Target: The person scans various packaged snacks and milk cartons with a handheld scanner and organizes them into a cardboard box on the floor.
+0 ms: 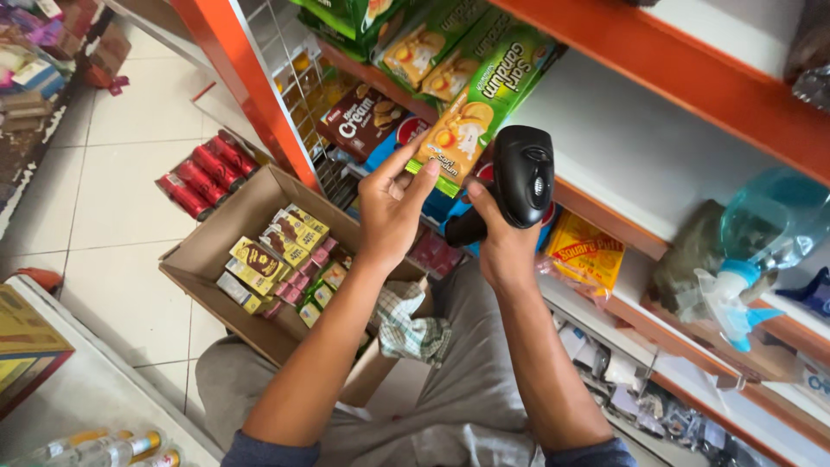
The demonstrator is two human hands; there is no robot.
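My left hand (391, 206) pinches the lower end of a long green and yellow biscuit packet (480, 102) that leans out from the orange shelf (605, 52). My right hand (501, 242) grips the handle of a black handheld barcode scanner (526, 175), its head raised just right of the packet's lower end. More green packets of the same kind lie on the shelf behind. A brown biscuit packet (361, 121) sits to the left of my left hand.
An open cardboard box (216, 251) of small yellow and brown cartons rests by my knees, with a checked cloth (406, 324) at its edge. Red cans (203, 173) lie on the tiled floor. A blue spray bottle (761, 242) lies on the lower shelf at right.
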